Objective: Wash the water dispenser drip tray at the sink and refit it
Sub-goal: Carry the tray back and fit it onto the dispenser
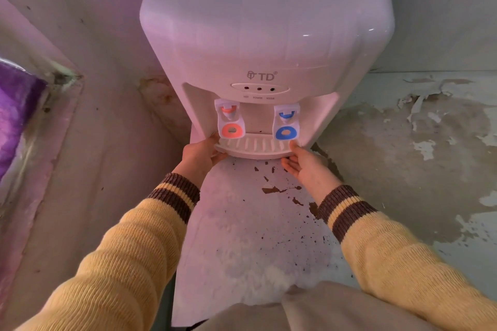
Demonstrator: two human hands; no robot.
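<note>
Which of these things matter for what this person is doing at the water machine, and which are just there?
Part of the job:
drip tray, held at its left end by the left hand, touched at its right end by the right hand
water dispenser

Just there:
red tap
blue tap
purple object at the left edge
peeling paint on the right

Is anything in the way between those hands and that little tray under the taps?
Nothing visible. The left hand grips the drip tray at its left end and the right hand touches its right end. The red tap and blue tap hang above it, not in between.
</note>
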